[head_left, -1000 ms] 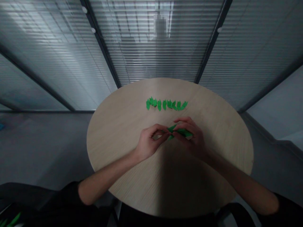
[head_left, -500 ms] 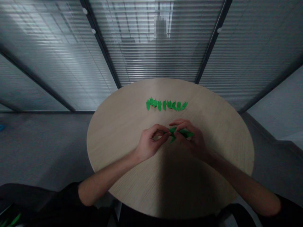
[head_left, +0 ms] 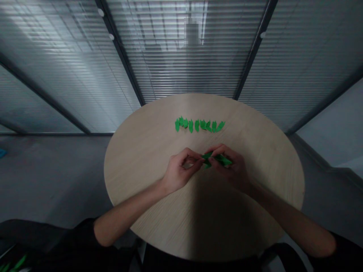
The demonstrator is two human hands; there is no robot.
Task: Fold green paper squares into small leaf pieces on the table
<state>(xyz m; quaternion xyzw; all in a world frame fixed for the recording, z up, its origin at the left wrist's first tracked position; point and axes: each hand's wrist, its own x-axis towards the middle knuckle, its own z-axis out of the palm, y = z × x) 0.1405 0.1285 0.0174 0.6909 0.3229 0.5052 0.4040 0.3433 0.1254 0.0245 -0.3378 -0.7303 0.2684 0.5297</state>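
Between my two hands is a bright green, thin, pointed piece (head_left: 226, 161), like folded paper or a leaf; the fingers cover much of it. My left hand (head_left: 181, 170) pinches its left end between thumb and forefinger. With thumb and fingertips, my right hand (head_left: 231, 168) grips its middle, and a green tip sticks out past those fingers to the right. Beyond the hands, several small green leaf-shaped pieces (head_left: 197, 125) lie side by side in a row on the round wooden table (head_left: 147, 151).
Glass partition panels with blinds (head_left: 184, 71) stand right behind the table's far edge. At the lower left corner, more green pieces (head_left: 19, 261) show beside a dark sleeve. A blue object (head_left: 2, 153) lies on the grey floor at far left.
The fingers of my right hand have drawn in closer around the green piece, and its lower tip shows less. My left hand stays almost still, and the row is unchanged.
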